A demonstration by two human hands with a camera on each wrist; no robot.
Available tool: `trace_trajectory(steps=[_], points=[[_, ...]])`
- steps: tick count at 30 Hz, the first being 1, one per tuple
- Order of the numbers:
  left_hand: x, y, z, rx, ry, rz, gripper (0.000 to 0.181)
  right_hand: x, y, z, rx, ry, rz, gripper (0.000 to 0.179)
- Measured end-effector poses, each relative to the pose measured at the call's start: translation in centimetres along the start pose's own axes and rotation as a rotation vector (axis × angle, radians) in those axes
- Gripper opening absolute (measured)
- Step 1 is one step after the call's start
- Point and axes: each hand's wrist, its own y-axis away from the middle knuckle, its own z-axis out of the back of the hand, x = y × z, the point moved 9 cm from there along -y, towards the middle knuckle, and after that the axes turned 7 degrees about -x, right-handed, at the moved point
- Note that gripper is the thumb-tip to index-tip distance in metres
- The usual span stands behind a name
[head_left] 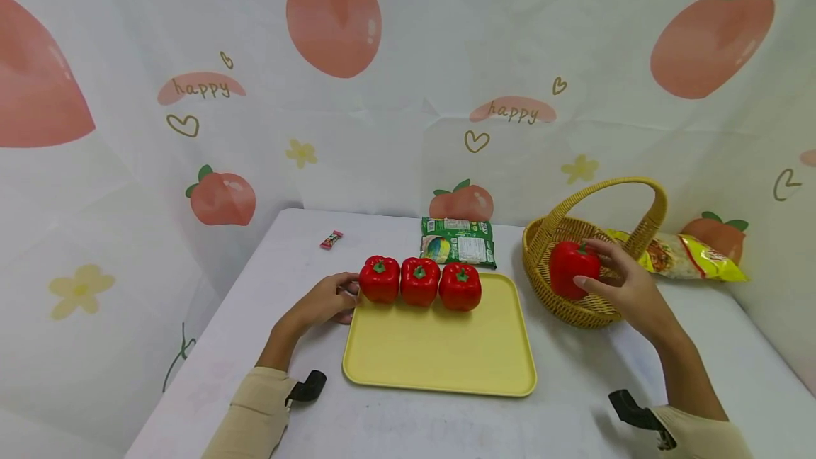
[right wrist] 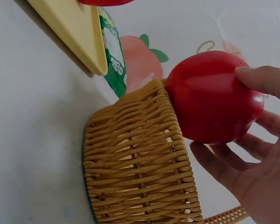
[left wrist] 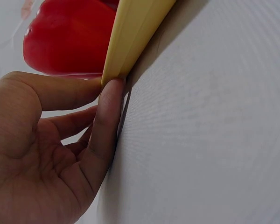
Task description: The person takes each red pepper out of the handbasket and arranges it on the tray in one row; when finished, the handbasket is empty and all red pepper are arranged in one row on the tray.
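Note:
In the head view my right hand (head_left: 627,289) holds a red bell pepper (head_left: 569,271) over the mouth of a wicker basket (head_left: 561,312). Thumb and fingers wrap its sides, and in the right wrist view the pepper (right wrist: 210,98) overlaps the basket's rim. My left hand (head_left: 328,297) is at the far left corner of a yellow tray (head_left: 440,353). Up close, its thumb and a finger pinch the tray's edge (left wrist: 126,42). Three more red bell peppers, a left one (head_left: 380,280), a middle one (head_left: 419,282) and a right one (head_left: 460,287), stand in a row along the tray's far side.
Behind the tray lies a green packet (head_left: 457,241). A small wrapped candy (head_left: 331,239) is at the back left of the white table (head_left: 255,303). A yellow bag (head_left: 688,257) lies behind the basket on the right, and the basket's handle (head_left: 605,186) arches upward.

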Motion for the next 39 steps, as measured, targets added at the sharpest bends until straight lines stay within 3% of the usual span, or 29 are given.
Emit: trace_trajectory(steps=[23, 39], points=[[-0.2, 0.1, 0.0, 0.000, -0.017, 0.002, 0.056, 2.0, 1.0, -0.4, -0.034, 0.012, 0.089, 0.065], [-0.5, 0.3, 0.0, 0.009, -0.026, -0.007, 0.057, 3.9, 0.9, -3.8, 0.017, 0.016, 0.210, 0.065]])
